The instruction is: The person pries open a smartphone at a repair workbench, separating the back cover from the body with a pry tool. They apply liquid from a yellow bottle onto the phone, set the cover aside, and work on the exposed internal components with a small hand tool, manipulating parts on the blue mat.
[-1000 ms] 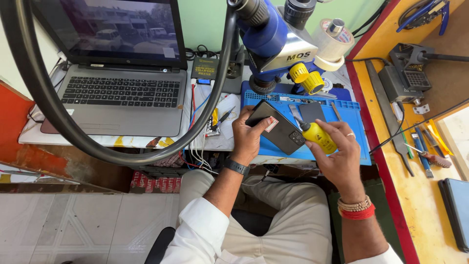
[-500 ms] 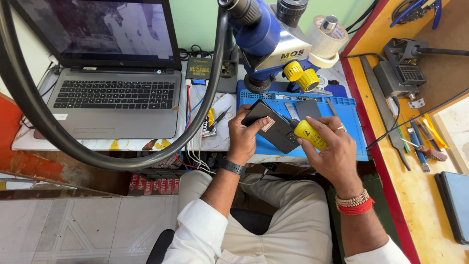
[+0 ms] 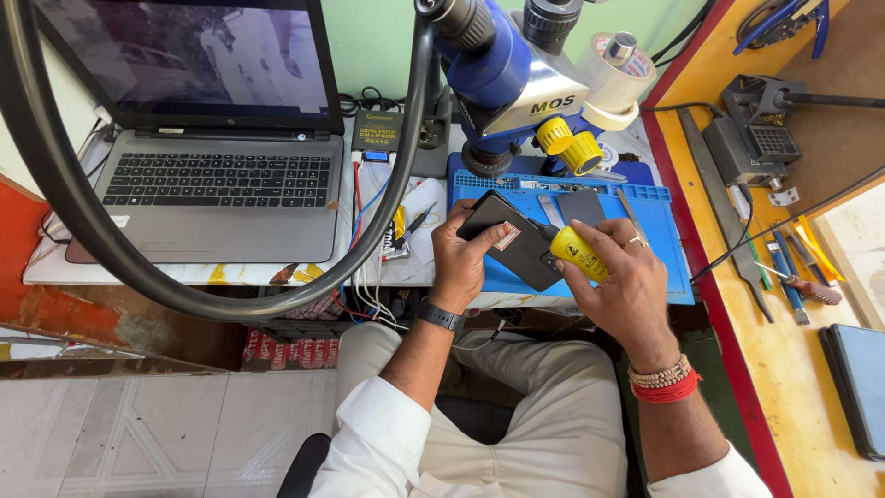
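Observation:
My left hand [image 3: 464, 254] grips a black phone [image 3: 516, 242] by its left edge, back side up, with a small white and red sticker under my thumb. My right hand [image 3: 625, 279] holds a small yellow bottle [image 3: 577, 253] whose black nozzle touches the phone's back near its right side. Both hands hover over the front edge of a blue work mat [image 3: 659, 249], just below a blue microscope [image 3: 516, 78].
An open grey laptop [image 3: 221, 189] sits at the left, with a thick black hose [image 3: 111, 249] looping in front of it. Tape rolls [image 3: 613, 78] stand behind the microscope. Hand tools [image 3: 784, 267] and a dark tablet [image 3: 859, 373] lie on the yellow bench at the right.
The bottle's nozzle has come down onto the phone's back, and my hands have drawn slightly closer together. The view has shifted a little.

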### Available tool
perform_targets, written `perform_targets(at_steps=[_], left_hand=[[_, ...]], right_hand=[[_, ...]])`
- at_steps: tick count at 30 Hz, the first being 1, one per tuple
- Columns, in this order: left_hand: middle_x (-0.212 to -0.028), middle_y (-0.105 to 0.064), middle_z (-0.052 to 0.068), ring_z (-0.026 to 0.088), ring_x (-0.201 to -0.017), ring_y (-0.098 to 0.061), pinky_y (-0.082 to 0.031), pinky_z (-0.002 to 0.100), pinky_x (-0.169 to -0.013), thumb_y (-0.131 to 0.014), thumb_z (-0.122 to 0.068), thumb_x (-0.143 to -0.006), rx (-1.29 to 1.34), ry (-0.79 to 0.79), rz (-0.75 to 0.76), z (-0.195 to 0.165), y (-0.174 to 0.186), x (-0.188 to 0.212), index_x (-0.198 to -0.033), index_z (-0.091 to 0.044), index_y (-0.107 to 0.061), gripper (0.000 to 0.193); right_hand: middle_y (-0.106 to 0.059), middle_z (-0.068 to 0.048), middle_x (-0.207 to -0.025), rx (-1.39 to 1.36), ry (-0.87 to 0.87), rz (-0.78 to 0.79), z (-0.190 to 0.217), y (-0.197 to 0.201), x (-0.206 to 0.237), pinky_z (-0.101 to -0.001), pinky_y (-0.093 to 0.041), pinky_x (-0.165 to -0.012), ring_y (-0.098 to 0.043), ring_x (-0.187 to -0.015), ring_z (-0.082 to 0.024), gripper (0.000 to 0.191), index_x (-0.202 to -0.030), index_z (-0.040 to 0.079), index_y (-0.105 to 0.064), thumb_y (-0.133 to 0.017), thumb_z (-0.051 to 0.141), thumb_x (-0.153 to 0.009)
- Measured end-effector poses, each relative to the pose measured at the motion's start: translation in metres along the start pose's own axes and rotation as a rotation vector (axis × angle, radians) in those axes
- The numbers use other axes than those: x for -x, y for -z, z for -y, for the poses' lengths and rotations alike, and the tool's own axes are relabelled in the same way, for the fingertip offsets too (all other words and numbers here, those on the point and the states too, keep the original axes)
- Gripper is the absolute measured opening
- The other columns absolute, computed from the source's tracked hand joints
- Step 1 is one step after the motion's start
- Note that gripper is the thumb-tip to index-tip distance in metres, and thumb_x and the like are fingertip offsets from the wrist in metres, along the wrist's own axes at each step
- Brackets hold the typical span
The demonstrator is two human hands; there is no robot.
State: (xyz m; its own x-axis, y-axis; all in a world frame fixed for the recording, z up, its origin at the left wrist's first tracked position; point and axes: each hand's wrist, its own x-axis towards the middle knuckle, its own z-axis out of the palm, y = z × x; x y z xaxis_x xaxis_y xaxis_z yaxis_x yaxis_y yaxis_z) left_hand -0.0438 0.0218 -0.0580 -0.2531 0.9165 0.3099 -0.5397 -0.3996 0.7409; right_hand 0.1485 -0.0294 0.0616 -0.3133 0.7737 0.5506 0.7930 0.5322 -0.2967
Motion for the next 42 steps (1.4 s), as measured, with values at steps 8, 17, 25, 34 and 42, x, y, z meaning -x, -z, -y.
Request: perform_targets(at_steps=[8, 17, 25, 34, 42], left_hand=[[-0.112, -0.064, 0.002, 0.013, -0.1, -0.067, -0.058, 0.03, -0.09, -0.082, 0.003, -0.085, 0.009, -0.001, -0.001, 0.0026, 0.0016, -0.0011, -0.103, 0.002, -0.075, 0.019], [-0.109, -0.064, 0.002, 0.012, -0.098, -0.068, -0.059, 0.029, -0.089, -0.082, 0.001, -0.083, 0.0, 0.024, -0.021, 0.0004, 0.0007, -0.0005, -0.102, 0.001, -0.075, 0.02], [-0.108, -0.064, 0.003, 0.012, -0.097, -0.066, -0.057, 0.029, -0.088, -0.083, 0.001, -0.084, -0.042, -0.006, 0.0, -0.0006, 0.0007, -0.0007, -0.1, 0.001, -0.076, 0.017], [-0.108, -0.064, 0.002, 0.013, -0.098, -0.066, -0.058, 0.029, -0.089, -0.082, 0.001, -0.084, -0.026, 0.001, 0.006, -0.0027, 0.0, -0.0025, -0.099, 0.0, -0.076, 0.016], [-0.112, -0.063, 0.002, 0.013, -0.1, -0.067, -0.059, 0.031, -0.09, -0.081, 0.005, -0.083, 0.04, 0.032, -0.009, -0.0034, -0.0015, -0.0018, -0.101, 0.002, -0.075, 0.02]], right_hand=[[-0.068, -0.009, -0.108, 0.016, 0.005, 0.01, 0.0015, 0.0001, -0.0024, -0.0383, -0.055, -0.072, -0.069, -0.086, -0.027, 0.047, -0.123, 0.01, -0.075, -0.085, 0.022, -0.079], [-0.068, -0.01, -0.106, 0.035, 0.012, 0.014, 0.0067, 0.0041, -0.0043, -0.0383, -0.056, -0.073, -0.07, -0.086, -0.027, 0.046, -0.121, 0.01, -0.076, -0.085, 0.022, -0.077], [-0.067, -0.011, -0.104, -0.001, 0.011, -0.002, 0.0076, 0.0052, -0.0044, -0.038, -0.056, -0.07, -0.069, -0.083, -0.027, 0.045, -0.12, 0.009, -0.075, -0.084, 0.02, -0.078], [-0.067, -0.01, -0.103, -0.007, 0.011, -0.025, 0.0068, 0.002, -0.0053, -0.0378, -0.056, -0.069, -0.069, -0.082, -0.027, 0.043, -0.119, 0.009, -0.076, -0.084, 0.02, -0.078], [-0.066, -0.01, -0.102, -0.002, 0.021, -0.019, 0.0064, 0.0026, -0.0056, -0.0376, -0.055, -0.069, -0.068, -0.082, -0.026, 0.044, -0.118, 0.009, -0.076, -0.085, 0.02, -0.077]])
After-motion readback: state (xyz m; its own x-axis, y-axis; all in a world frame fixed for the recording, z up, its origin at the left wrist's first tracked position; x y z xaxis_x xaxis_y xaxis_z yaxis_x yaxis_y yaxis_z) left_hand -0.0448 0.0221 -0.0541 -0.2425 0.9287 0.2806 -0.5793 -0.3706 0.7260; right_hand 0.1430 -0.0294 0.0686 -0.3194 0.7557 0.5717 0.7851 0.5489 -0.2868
